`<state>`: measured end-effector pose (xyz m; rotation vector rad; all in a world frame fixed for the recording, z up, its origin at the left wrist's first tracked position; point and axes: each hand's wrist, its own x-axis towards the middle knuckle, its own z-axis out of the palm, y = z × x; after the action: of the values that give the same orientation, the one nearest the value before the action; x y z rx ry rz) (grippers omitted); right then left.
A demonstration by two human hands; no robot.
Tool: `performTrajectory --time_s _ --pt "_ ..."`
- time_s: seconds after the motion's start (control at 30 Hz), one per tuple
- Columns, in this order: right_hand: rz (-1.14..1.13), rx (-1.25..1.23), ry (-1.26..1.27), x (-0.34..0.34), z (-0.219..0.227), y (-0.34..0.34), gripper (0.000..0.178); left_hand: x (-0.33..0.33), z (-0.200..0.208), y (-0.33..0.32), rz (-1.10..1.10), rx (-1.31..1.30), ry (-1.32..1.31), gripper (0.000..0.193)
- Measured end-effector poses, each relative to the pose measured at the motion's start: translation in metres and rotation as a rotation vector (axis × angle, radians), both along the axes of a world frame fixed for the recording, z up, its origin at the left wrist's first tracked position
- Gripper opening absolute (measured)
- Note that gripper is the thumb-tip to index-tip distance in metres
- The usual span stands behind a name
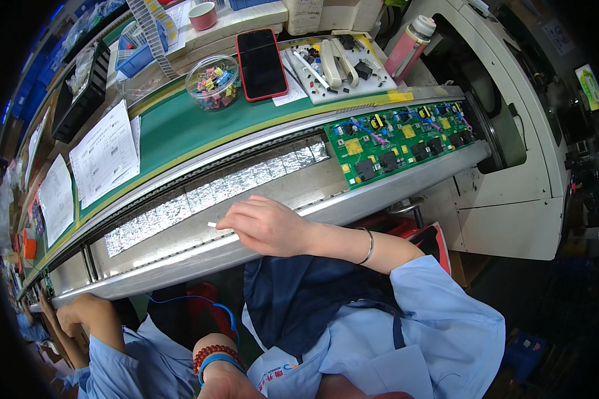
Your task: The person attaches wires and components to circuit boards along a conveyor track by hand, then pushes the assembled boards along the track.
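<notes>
My right hand (pixel 266 225) is closed over the near rail of the conveyor, its fingertips pinching a small white stick-like piece (pixel 212 225). Below the fingers runs the conveyor channel (pixel 160 258), with a strip of shiny foil-like squares (pixel 213 193) along it. A green circuit board (pixel 406 143) with black, yellow and blue components lies across the rails, to the right of that hand. Low in the picture is my left hand (pixel 227 387), cut off by the lower edge, so its fingers do not show. Red beads and a blue band (pixel 219 362) circle its wrist.
Beyond the conveyor are a tub of coloured parts (pixel 213 83), a red-edged phone (pixel 261 65), a white board of loose components (pixel 339 70) and a pink bottle (pixel 411 48). Papers (pixel 105 153) lie left. A co-worker's arm (pixel 93 319) rests near the rail. A white machine (pixel 512 219) stands right.
</notes>
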<state>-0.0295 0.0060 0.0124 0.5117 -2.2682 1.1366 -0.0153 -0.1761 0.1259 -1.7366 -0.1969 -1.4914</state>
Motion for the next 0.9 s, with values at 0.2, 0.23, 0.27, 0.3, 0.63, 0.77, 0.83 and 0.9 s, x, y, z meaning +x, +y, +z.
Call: performTrajectory --time_s 0.2,0.23,0.27,0.3,0.63,0.77,0.83,0.9 --pt "-0.006 0.015 0.003 -0.003 -0.002 -0.004 0.029 0.000 -0.001 -0.002 -0.001 0.074 -0.016 0.046" --pt "-0.004 0.017 0.001 -0.003 -0.002 -0.004 0.029 -0.001 0.000 -0.002 0.000 0.046 -0.016 0.046" --pt "-0.003 0.019 -0.001 -0.003 -0.003 -0.004 0.028 -0.001 0.000 -0.002 0.000 0.018 -0.016 0.046" --pt "-0.005 0.020 -0.001 -0.002 -0.003 -0.004 0.028 -0.001 -0.001 -0.002 -0.001 0.019 -0.016 0.046" --pt "-0.011 0.029 -0.007 -0.005 -0.003 -0.010 0.028 0.000 -0.002 -0.007 -0.209 0.057 0.058 0.041" --pt "-0.010 0.026 0.001 -0.003 -0.001 -0.011 0.029 0.000 -0.002 -0.011 -0.234 0.019 0.123 0.039" --pt "-0.016 0.027 0.002 -0.004 -0.002 -0.011 0.029 -0.001 -0.004 -0.013 -0.235 0.018 0.132 0.040" --pt "-0.017 0.029 0.001 -0.003 -0.001 -0.010 0.029 0.003 -0.005 -0.017 -0.232 0.018 0.139 0.040"
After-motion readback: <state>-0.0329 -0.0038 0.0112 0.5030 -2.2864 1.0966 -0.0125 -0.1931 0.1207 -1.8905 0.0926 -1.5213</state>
